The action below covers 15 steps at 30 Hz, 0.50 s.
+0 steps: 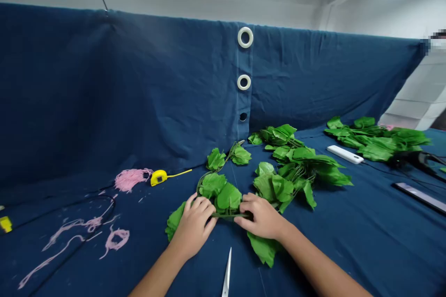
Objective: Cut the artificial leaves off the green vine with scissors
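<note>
A green artificial leaf vine (229,196) lies across the blue cloth in front of me. Both hands have its stem between their fingers, with a short straight stretch of stem showing between them. My left hand (195,222) is closed round the stem on the left, beside leaves that spread out under its wrist. My right hand (259,217) pinches the stem on the right, with one large leaf hanging below the palm. Close below both hands, scissors (226,274) point away from me, only a silvery blade showing.
Leaf bunches (299,162) lie to the right, and another leaf pile (376,139) farther back. Left are a yellow tape measure (159,177), pink yarn (130,179) and a loose pink coil (116,240). A white device (344,154) and a phone (421,196) lie right. Blue cloth (174,79) hangs behind.
</note>
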Tool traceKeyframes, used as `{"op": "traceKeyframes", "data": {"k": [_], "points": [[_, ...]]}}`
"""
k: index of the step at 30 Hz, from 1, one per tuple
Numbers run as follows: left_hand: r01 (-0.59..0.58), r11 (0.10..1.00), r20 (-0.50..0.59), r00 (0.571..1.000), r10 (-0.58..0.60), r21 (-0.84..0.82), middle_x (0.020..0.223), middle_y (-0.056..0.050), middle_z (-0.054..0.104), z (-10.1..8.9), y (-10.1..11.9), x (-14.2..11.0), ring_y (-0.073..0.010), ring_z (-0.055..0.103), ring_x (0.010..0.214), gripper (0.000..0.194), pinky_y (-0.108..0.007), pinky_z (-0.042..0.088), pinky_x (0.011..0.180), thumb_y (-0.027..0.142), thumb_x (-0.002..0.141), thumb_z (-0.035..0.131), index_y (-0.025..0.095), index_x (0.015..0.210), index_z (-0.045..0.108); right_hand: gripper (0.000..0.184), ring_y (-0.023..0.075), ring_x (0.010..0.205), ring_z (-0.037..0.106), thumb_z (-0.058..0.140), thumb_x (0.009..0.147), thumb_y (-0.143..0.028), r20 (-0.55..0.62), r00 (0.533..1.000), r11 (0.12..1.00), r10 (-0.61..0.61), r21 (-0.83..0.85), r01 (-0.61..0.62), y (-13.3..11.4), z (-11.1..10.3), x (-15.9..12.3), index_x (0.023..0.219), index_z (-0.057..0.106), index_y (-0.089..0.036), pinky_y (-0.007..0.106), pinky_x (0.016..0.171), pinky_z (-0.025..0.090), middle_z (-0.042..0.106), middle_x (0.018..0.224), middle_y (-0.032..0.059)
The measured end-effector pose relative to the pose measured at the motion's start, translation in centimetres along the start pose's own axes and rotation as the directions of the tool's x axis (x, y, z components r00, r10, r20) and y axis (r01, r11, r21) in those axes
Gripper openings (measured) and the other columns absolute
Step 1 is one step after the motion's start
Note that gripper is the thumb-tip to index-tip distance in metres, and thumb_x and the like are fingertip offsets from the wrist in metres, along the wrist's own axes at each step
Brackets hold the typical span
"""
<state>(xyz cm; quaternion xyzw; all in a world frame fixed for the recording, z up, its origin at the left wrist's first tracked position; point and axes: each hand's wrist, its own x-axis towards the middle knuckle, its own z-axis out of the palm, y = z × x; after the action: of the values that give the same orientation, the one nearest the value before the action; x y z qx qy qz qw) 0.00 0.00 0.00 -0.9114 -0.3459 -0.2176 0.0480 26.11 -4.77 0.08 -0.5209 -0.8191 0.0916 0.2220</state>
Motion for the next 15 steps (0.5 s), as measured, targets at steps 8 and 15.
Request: {"op": "traceKeyframes", "data": {"k": [8, 15], "points": [[0.028, 0.993, 0.016, 1.0, -0.026, -0.119, 0.097, -0.002, 0.064, -0.1, -1.1, -0.6, -0.0238, 0.058, 0.102, 0.007, -0.051, 0.037, 0.107, 0.018, 0.093, 0.057, 0.024, 0.096, 0.057, 0.049, 0.0076, 0.057, 0.035, 0.058, 0.095, -0.06, 0.092, 0.996, 0.998, 0.0, 0.057, -0.005, -1.2, 0.9, -0.4, 0.075, 0.062, -0.016, 0.024, 0.061, 0.019, 0.051, 0.061, -0.0005], [0.091, 0.993, -0.043, 0.995, -0.095, -0.081, 0.125, -0.005, 0.061, 0.4, -1.3, -0.8, -0.0249, 0.055, 0.124, 0.031, -0.053, 0.029, 0.12, 0.02, 0.091, 0.059, 0.027, 0.121, 0.053, 0.07, 0.0056, 0.048, 0.018, 0.033, 0.107, -0.055, 0.173, 0.981, 0.986, 0.091, 0.121, -0.113, -0.6, -0.2, -0.7, 0.053, 0.038, -0.01, 0.026, 0.056, 0.016, 0.028, 0.048, -0.0014]]}}
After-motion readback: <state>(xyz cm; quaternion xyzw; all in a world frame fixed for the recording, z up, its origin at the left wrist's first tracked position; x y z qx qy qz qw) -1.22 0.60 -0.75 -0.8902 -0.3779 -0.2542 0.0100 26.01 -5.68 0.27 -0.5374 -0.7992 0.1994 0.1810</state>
